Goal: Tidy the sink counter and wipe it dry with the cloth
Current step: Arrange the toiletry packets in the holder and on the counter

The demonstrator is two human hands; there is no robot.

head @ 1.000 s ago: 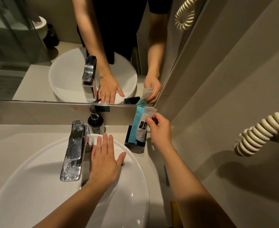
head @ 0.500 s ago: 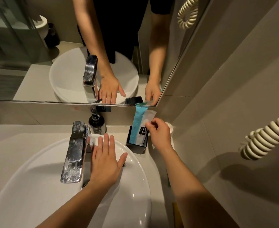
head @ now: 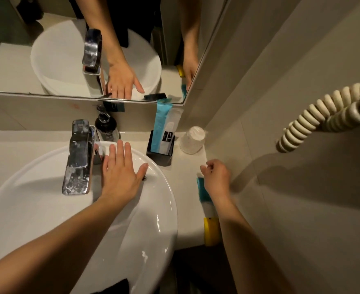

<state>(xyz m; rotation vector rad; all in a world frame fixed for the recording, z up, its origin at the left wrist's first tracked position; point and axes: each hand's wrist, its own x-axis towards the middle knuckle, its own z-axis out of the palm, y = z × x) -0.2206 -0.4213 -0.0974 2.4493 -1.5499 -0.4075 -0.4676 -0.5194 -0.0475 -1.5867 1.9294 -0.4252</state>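
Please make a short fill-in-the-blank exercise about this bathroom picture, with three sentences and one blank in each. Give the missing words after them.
1. The left hand lies flat on the rim of the white ____.
2. The blue and white packets stand in a ____ holder beside the sink.
3. The cup near the wall stands ____ down on the counter.

Missing words: sink; black; upside
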